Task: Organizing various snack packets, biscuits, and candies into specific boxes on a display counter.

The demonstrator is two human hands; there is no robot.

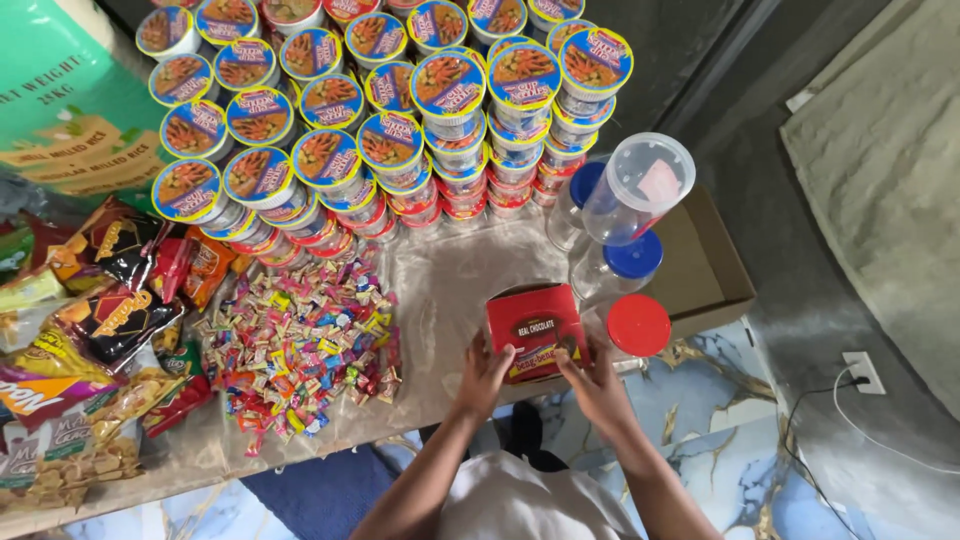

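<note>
**Ana:** Head view, looking straight down. Where is the red chocolate box [536, 328]?

**Ben:** Near the front edge of the plastic-covered table [450, 280], just left of the red lid [638, 324]. It's one box, lying with its printed face up. The long side runs left to right across the frame and the label's top points away from the person.

**Ana:** And the hands?

**Ben:** The left hand [484, 375] grips the box's lower left corner and the right hand [592, 378] the lower right. They are apart, one at each end, fingers closed against the box.

**Ana:** Count the rest for me.

**Ben:** Three clear plastic jars [640, 185] stand just beyond the box. Two have blue caps; one is open with its mouth tilted toward the camera. There is one loose red lid. Behind the jars lies one flat cardboard sheet [705, 270].

**Ana:** The noodle cups [448, 85]?

**Ben:** They are stacked in columns at the back, and I see roughly twenty-five tops. The lower ones are hidden and the stack runs off the frame, so I can't give a true count.

**Ana:** Left side?

**Ben:** One heap of wrapped candies [300, 345], too many and too small to count. There is also a pile of snack bags [90, 330], perhaps ten, overlapping. One green rice sack [60, 95] sits in the corner.
</note>
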